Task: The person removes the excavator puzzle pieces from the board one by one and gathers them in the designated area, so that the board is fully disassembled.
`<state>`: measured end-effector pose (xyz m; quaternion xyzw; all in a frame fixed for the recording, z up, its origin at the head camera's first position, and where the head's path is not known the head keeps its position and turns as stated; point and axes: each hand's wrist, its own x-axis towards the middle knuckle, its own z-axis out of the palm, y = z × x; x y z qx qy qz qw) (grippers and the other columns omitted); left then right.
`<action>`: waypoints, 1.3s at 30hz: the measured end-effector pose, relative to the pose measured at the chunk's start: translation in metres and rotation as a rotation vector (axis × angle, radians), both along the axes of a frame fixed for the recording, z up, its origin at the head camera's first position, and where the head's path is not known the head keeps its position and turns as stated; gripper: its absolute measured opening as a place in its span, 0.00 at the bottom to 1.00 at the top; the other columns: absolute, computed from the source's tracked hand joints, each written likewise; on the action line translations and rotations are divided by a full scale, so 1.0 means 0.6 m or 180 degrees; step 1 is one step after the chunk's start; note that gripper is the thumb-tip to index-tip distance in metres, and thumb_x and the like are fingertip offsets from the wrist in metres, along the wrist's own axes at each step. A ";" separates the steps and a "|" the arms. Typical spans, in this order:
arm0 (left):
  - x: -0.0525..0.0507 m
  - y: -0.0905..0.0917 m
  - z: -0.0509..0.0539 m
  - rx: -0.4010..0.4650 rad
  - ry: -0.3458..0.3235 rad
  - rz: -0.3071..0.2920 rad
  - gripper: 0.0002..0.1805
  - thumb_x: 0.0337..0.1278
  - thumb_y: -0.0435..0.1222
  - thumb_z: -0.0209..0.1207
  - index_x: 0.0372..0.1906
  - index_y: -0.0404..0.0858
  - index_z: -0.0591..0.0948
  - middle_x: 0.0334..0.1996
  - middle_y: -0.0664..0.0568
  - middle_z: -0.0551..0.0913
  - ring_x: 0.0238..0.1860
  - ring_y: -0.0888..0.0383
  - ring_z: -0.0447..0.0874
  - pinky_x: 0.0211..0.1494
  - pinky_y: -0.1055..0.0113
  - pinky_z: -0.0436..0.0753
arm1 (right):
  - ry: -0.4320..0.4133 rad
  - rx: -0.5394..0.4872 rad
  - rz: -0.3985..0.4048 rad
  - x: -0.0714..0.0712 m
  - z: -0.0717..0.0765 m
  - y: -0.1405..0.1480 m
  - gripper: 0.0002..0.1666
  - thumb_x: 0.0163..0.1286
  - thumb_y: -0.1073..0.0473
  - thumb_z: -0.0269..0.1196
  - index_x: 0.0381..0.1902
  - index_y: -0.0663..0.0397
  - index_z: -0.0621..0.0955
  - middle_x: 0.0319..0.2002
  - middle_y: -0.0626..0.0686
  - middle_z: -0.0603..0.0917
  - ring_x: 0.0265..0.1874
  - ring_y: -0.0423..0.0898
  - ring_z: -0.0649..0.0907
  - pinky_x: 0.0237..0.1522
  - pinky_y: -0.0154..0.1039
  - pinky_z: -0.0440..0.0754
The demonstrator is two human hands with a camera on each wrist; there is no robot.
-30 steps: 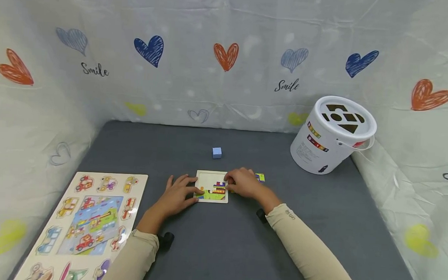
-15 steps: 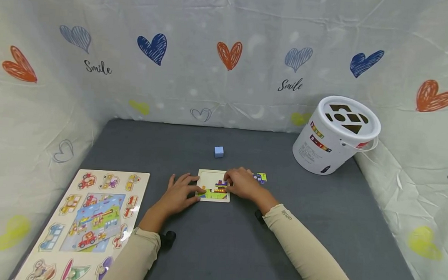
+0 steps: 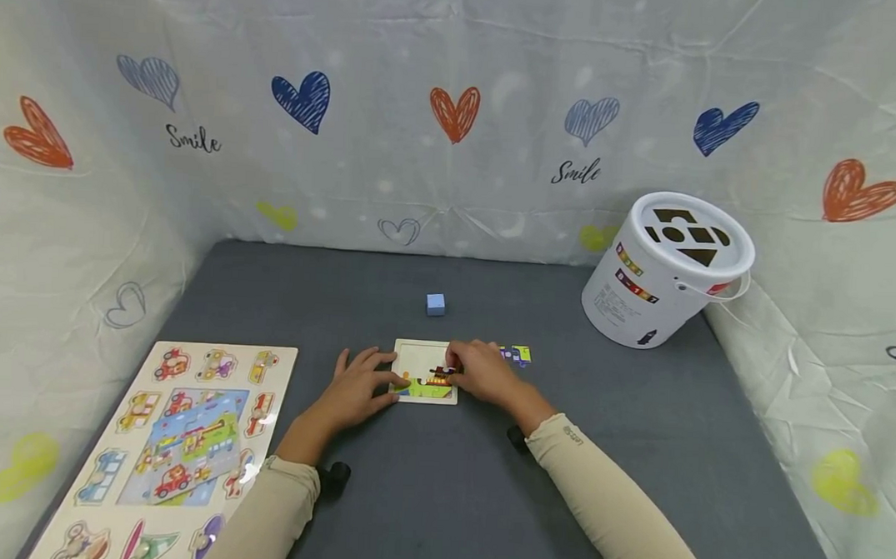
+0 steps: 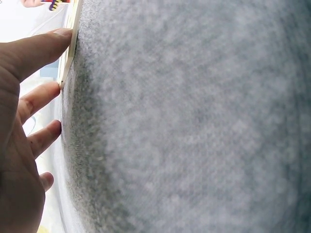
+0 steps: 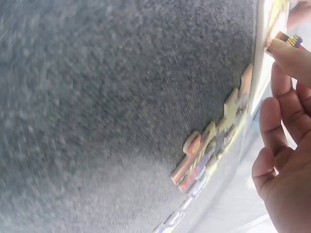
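Observation:
A small cream puzzle tray (image 3: 421,352) lies mid-table, with joined green picture pieces (image 3: 422,390) along its lower part. My left hand (image 3: 353,396) touches the tray's left side with spread fingers; in the left wrist view the thumb (image 4: 46,51) meets the edge. Over the tray's right side, my right hand (image 3: 485,373) pinches a jigsaw piece (image 5: 293,41) with yellow and dark stripes between thumb and index finger. Whether this piece sits fully in place cannot be seen. Loose jigsaw pieces (image 5: 197,158) lie right of the tray, partly hidden by the right hand in the head view.
Behind the tray stands a blue cube (image 3: 435,305). A large vehicle puzzle board (image 3: 279,364) at the left bears picture sheets (image 3: 193,448). At the back right is a white bucket (image 3: 627,296) with shaped holes in its lid. Patterned curtains border the table.
My right hand stays at the tray's right side, its fingers shifting slightly around the striped piece. More of the loose pieces beyond it shows. My left hand keeps its place.

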<state>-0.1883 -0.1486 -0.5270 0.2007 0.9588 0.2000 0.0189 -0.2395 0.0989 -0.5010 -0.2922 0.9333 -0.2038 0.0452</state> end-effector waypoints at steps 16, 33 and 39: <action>0.004 -0.003 0.007 0.0022 0.0030 0.0013 0.15 0.57 0.44 0.66 0.49 0.51 0.86 0.67 0.46 0.71 0.72 0.39 0.58 0.69 0.29 0.43 | -0.0439 -0.0356 -0.0437 -0.007 0.021 0.136 0.05 0.66 0.55 0.66 0.33 0.47 0.80 0.27 0.44 0.80 0.24 0.39 0.74 0.36 0.42 0.70; 0.000 0.000 0.000 0.0037 -0.0004 -0.0033 0.15 0.56 0.44 0.67 0.49 0.51 0.86 0.67 0.46 0.71 0.72 0.38 0.57 0.68 0.28 0.43 | -0.0778 -0.0114 -0.0516 -0.003 0.004 0.203 0.07 0.66 0.57 0.65 0.40 0.53 0.84 0.30 0.45 0.85 0.26 0.38 0.79 0.31 0.38 0.73; 0.001 0.002 0.002 0.0045 0.0014 -0.0023 0.14 0.55 0.43 0.67 0.48 0.51 0.87 0.66 0.47 0.71 0.72 0.38 0.58 0.68 0.28 0.43 | -0.0706 -0.0008 -0.0627 -0.002 0.009 0.202 0.08 0.65 0.56 0.66 0.41 0.52 0.84 0.29 0.44 0.85 0.26 0.37 0.78 0.34 0.40 0.71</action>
